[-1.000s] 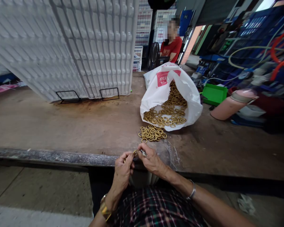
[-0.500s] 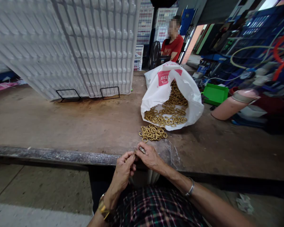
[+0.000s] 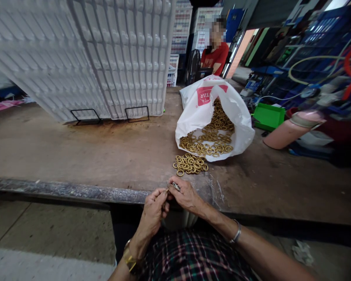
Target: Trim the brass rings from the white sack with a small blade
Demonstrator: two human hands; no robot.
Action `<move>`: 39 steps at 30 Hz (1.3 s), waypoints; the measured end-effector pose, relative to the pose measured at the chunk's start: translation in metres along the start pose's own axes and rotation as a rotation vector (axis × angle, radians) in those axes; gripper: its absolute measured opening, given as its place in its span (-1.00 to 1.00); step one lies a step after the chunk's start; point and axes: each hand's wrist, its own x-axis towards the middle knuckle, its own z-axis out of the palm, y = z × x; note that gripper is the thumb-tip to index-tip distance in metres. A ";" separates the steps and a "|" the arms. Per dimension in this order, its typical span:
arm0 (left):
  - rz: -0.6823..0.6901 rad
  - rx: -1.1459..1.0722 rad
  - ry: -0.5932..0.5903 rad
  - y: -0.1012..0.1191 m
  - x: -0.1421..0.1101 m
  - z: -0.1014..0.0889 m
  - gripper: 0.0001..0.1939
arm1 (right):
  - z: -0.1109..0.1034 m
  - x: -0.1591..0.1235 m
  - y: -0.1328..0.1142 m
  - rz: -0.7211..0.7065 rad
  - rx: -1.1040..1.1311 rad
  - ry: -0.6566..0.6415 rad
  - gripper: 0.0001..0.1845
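Observation:
Over the table's front edge, my left hand [image 3: 152, 210] and my right hand [image 3: 187, 196] meet at the fingertips. A brass-coloured ring [image 3: 167, 191], mostly covered by fingers, is pinched in my left hand. Wrapped in my right hand is a small silver metal tool [image 3: 176, 186]; only its end shows, so its kind is unclear. Just beyond my hands lies a loose pile of brass-coloured rings [image 3: 190, 164]. Behind the pile, a white plastic sack [image 3: 190, 117] lies on its side, its mouth towards me, with many more rings inside.
Tall stacked pale plastic trays [image 3: 128, 62] stand on the wooden table [image 3: 84, 156] at the left, against black wire stands [image 3: 137, 114]. To the right are a green bin [image 3: 269, 116] and a pink bottle [image 3: 289, 130]. Behind the sack sits a person in red [image 3: 215, 56] near a fan [image 3: 194, 66].
My hands stay together in almost the same place, with a slight shift of the fingers. The whole view has moved a little; the pile and sack look unchanged.

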 end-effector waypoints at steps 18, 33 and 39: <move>0.082 0.131 0.040 0.001 0.001 -0.001 -0.63 | 0.001 -0.009 0.012 -0.016 -0.339 -0.123 -0.80; 0.111 0.257 0.100 0.000 0.000 -0.004 -0.61 | -0.002 -0.006 0.004 -0.002 -0.571 -0.290 -0.69; 0.052 0.203 -0.071 0.009 -0.023 -0.006 -0.62 | 0.002 -0.001 0.012 0.038 -0.579 -0.228 -0.76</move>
